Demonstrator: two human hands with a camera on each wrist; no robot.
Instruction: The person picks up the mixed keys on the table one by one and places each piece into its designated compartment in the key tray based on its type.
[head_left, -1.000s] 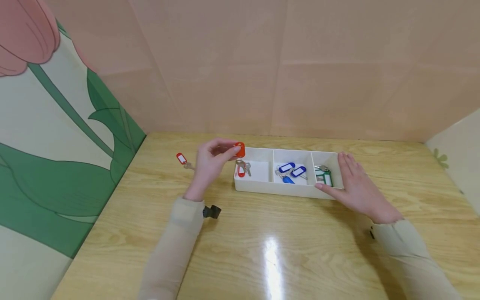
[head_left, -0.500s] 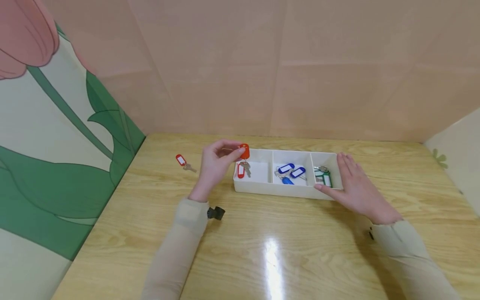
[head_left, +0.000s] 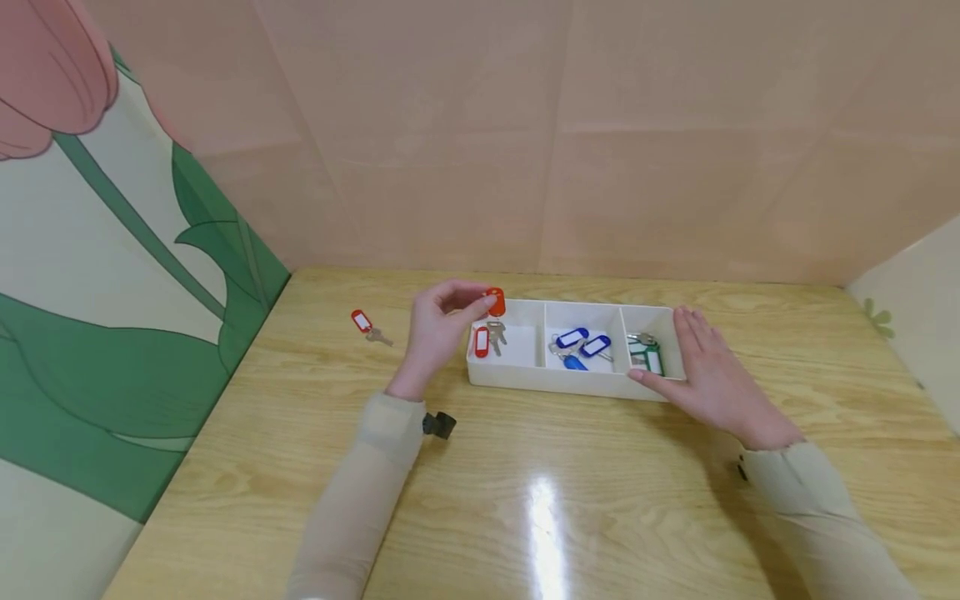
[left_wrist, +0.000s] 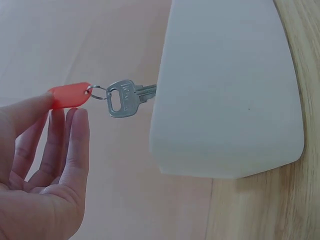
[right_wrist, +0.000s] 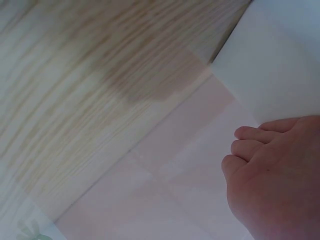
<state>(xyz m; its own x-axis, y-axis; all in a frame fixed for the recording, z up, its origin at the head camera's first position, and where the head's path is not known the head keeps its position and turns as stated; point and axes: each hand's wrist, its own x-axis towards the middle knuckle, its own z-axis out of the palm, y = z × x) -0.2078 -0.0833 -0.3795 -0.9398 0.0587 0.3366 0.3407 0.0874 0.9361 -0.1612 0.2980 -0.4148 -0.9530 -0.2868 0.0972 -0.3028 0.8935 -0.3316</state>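
Note:
My left hand (head_left: 441,331) pinches a red key tag (head_left: 497,302) above the left compartment of a white three-part box (head_left: 555,379). A silver key (left_wrist: 125,97) hangs from the tag's ring, its blade partly hidden behind the box wall in the left wrist view. Below it, another red key tag (head_left: 482,342) lies in that compartment. My right hand (head_left: 716,379) rests against the box's right end, fingers extended along the end and thumb at the front rim. Blue key tags (head_left: 596,346) with keys lie in the middle compartment, green key tags (head_left: 654,359) with keys in the right one.
One more red key tag (head_left: 362,321) with a key (head_left: 379,337) lies on the wooden table (head_left: 480,500) left of my left hand. A pink wall (head_left: 555,167) stands behind the table, and a flower-patterned panel (head_left: 165,292) borders it on the left.
My left hand has moved a little to the right, bringing the red key tag and its hanging key further over the left compartment. My right hand stays on the box end.

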